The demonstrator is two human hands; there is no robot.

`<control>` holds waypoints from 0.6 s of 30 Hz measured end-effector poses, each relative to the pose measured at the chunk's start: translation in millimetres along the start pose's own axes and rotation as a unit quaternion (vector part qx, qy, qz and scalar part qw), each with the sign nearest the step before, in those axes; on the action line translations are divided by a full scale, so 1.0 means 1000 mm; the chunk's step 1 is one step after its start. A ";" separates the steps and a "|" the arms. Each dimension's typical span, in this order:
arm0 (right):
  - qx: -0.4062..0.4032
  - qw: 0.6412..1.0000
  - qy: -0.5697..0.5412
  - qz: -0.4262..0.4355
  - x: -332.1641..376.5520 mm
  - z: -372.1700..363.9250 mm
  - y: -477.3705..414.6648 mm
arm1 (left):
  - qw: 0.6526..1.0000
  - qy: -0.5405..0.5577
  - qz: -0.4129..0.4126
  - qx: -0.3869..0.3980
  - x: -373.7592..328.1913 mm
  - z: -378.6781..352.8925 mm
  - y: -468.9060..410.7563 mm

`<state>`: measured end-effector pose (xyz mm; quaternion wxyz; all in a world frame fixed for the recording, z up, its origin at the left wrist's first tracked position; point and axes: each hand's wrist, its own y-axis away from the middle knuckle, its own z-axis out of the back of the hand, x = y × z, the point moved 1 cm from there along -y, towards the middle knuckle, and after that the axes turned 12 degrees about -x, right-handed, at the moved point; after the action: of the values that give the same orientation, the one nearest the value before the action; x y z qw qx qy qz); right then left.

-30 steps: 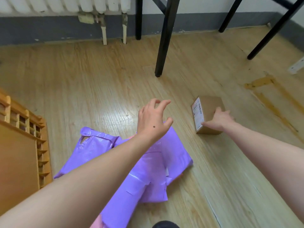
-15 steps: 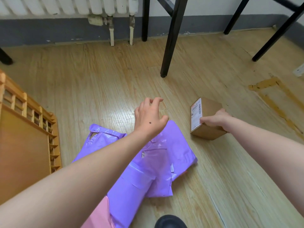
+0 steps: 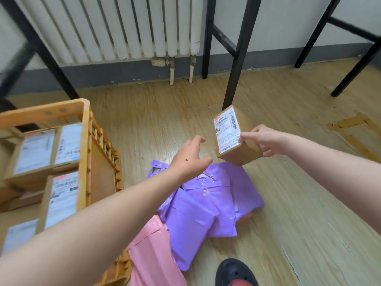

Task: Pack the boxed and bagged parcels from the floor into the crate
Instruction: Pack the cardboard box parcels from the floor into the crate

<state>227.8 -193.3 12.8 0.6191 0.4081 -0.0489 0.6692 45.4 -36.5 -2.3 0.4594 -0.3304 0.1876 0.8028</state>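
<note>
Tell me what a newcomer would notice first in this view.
First comes the small labelled cardboard box, pinched in the right hand above the floor right of centre. Below it, bright purple bags and a pink bag lie heaped on the floor, and the orange crate at left already holds labelled boxes.

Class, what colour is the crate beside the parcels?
Orange crate, shown best in the head view.

The crate (image 3: pixel 85 141) stands on the floor (image 3: pixel 154 120) at the left, with boxes (image 3: pixel 35 151) packed inside it; just right of it a heap of bagged parcels (image 3: pixel 206 203) lies on the floor; above the heap's far edge the right hand (image 3: pixel 268 141) holds a small box (image 3: pixel 233 139), the left hand (image 3: pixel 189 157) just left of it; a radiator (image 3: pixel 123 27) stands behind, against the wall.
</note>
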 end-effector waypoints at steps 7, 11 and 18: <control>0.048 0.992 -0.036 0.112 0.108 -0.016 0.084 | 0.997 -0.026 0.076 -0.021 -0.007 0.113 0.015; 0.065 0.985 -0.061 0.145 0.148 -0.018 0.133 | 0.994 -0.018 0.084 -0.071 -0.008 0.179 0.034; 0.126 0.962 -0.123 0.210 0.198 -0.038 0.216 | 0.992 0.051 0.096 -0.067 -0.006 0.263 0.084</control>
<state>41.3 -65.0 202.8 0.3979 0.5422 -0.1245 0.7295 -119.3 76.2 188.8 0.3467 -0.3817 0.1874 0.8361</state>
